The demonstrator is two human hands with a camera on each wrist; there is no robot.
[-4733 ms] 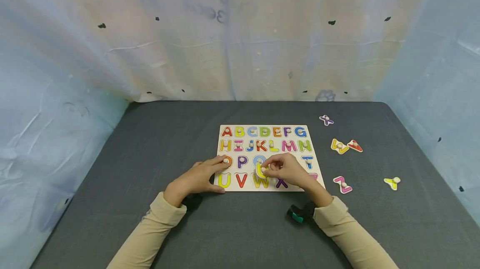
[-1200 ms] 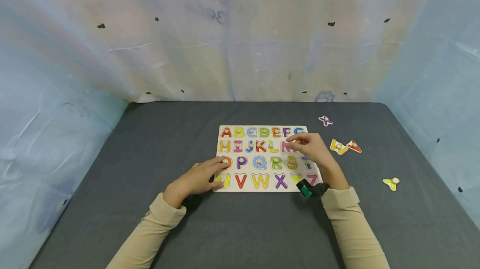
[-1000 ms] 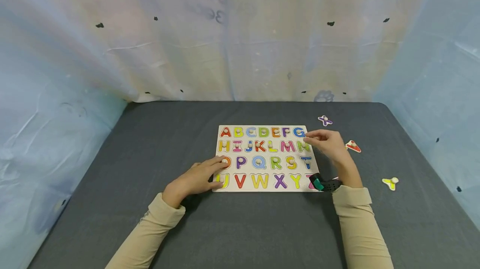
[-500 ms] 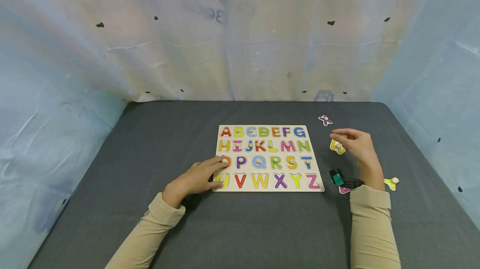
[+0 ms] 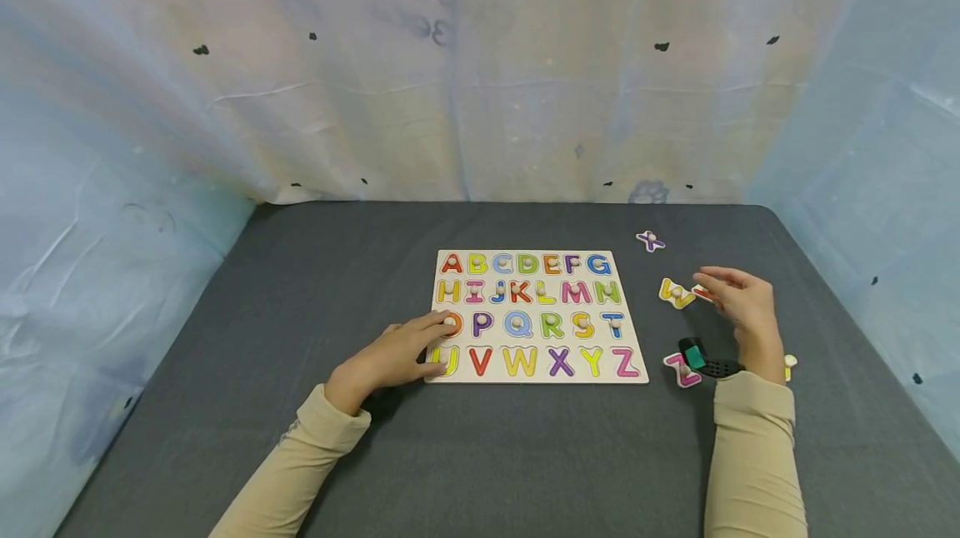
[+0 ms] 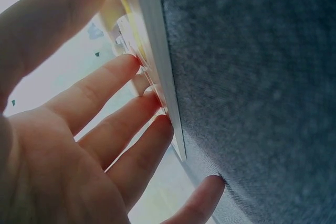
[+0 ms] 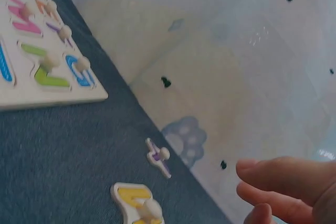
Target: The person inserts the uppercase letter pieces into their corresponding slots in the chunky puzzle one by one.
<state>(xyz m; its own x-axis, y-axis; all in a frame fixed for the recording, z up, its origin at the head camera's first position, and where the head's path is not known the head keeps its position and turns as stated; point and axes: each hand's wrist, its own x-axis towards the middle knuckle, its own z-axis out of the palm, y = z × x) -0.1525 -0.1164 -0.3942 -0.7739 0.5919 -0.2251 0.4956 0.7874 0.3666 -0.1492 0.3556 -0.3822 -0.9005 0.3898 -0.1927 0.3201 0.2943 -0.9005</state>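
A wooden alphabet puzzle board [image 5: 491,344] lies on the table with many knobbed letters seated in it. My left hand [image 5: 401,352] rests on its lower left corner, fingers fairly straight, covering parts of O and U; in the left wrist view the fingertips [image 6: 163,121] touch the board's edge. Over the loose red V piece [image 5: 699,293] hovers my right hand [image 5: 742,305], thumb and fingers slightly bent and nothing seen between them. The V is partly hidden by that hand. Beside it lies the yellow W piece [image 5: 676,294].
A purple X piece [image 5: 650,241] lies farther back. A pink Z piece [image 5: 682,371] is near the right wrist's black camera strap [image 5: 712,366]. The yellow Y piece [image 5: 790,365] is mostly behind the right forearm. Plastic sheeting [image 5: 480,105] walls the grey table [image 5: 360,271].
The right hand, which held a yellow U piece over the board earlier, has let go of it and moved right to the loose V. The left hand has stayed on the board's corner.
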